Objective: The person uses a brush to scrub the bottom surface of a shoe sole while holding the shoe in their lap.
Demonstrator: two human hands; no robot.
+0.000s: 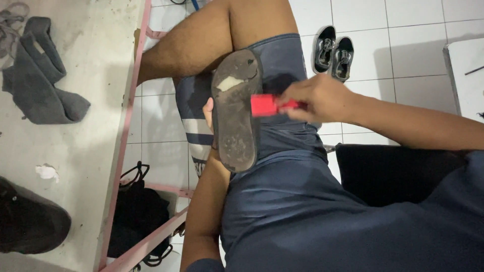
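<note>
A: What is biggest here?
B: Worn black sandal, sole up, on the lap. Left hand holds it from behind, fingers hidden, can't tell grip.
A: And right hand?
B: Fingers closed on small red tool, touching sole edge.

My body, as seen from the head camera:

- Shorts: dark navy fabric, smooth, w/ creases across the lap. Covers both thighs down to approx. knee level.
- Stripes: pale grey-white bands on the left leg of the shorts, near the hem.
- Top: dark navy sleeve at lower right edge; same shade as shorts.
- Left hand: bare, mostly hidden; no ring or glove visible.
- Right hand: bare, no watch or band at wrist.
- Forearms and lower legs: uncovered.
</note>
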